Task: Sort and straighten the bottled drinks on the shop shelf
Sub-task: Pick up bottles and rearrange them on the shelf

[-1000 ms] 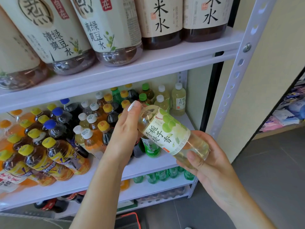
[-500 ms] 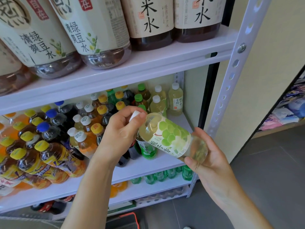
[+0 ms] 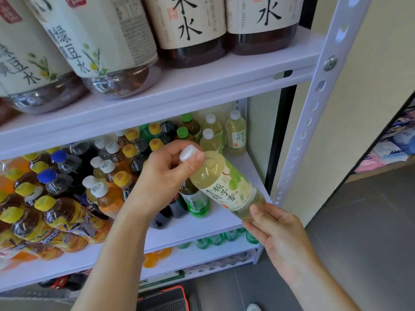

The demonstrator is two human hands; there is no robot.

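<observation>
A pale green grape-label bottle (image 3: pixel 224 185) with a white cap is held tilted in front of the middle shelf (image 3: pixel 202 225). My left hand (image 3: pixel 161 178) grips its cap and neck. My right hand (image 3: pixel 276 234) holds its base from below, thumb on the side. Three matching pale bottles (image 3: pixel 235 135) stand upright at the shelf's back right corner. A green-label bottle (image 3: pixel 197 203) stands just behind the held one.
Crowded bottles with yellow, blue and white caps (image 3: pixel 67 187) fill the shelf's left and middle. Large bottles (image 3: pixel 190 30) sit on the upper shelf. A perforated white upright (image 3: pixel 314 108) bounds the right side. Green bottles (image 3: pixel 215 239) stand on the lower shelf.
My left hand has shifted from the bottle's shoulder to gripping the cap. The bottle has turned so its label text faces me, and the view has moved closer.
</observation>
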